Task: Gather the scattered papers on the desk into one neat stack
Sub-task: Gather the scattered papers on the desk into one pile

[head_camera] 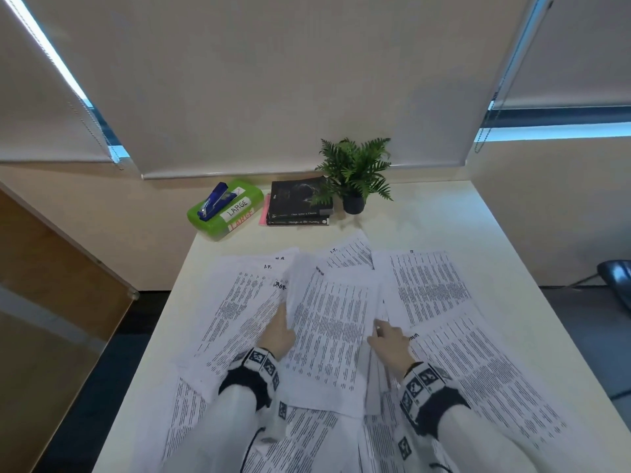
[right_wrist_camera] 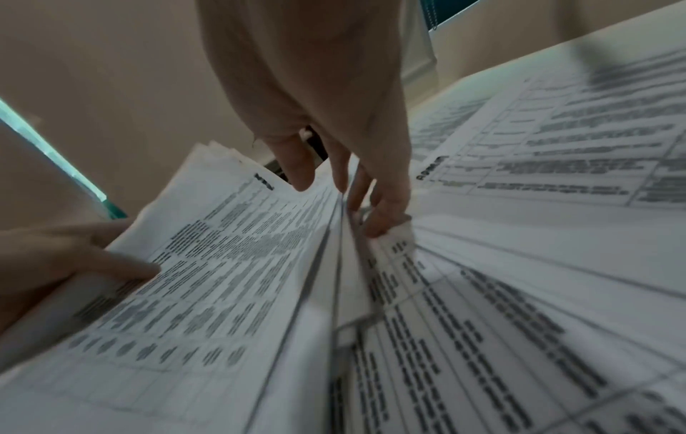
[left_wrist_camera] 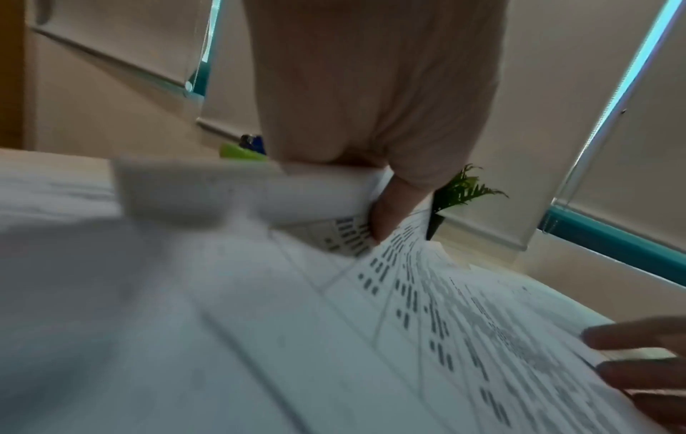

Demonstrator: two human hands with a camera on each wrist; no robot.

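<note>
Printed sheets lie scattered and overlapping across the cream desk (head_camera: pixel 505 240). A central bundle of papers (head_camera: pixel 331 329) is held at both sides. My left hand (head_camera: pixel 280 324) grips its left edge, with the thumb (left_wrist_camera: pixel 386 211) on top of the sheets. My right hand (head_camera: pixel 384 332) pinches the right edge; in the right wrist view its fingers (right_wrist_camera: pixel 386 217) are tucked among the sheet edges. Loose sheets spread to the left (head_camera: pixel 235 312), to the right (head_camera: pixel 430 291), and toward the near edge under my forearms.
At the back of the desk stand a green box (head_camera: pixel 239 213) with a blue stapler (head_camera: pixel 216 199) on it, stacked dark books (head_camera: pixel 298 203) and a small potted fern (head_camera: pixel 356 172). The desk's left edge drops beside a wooden panel. A dark chair (head_camera: pixel 618 281) is at the right.
</note>
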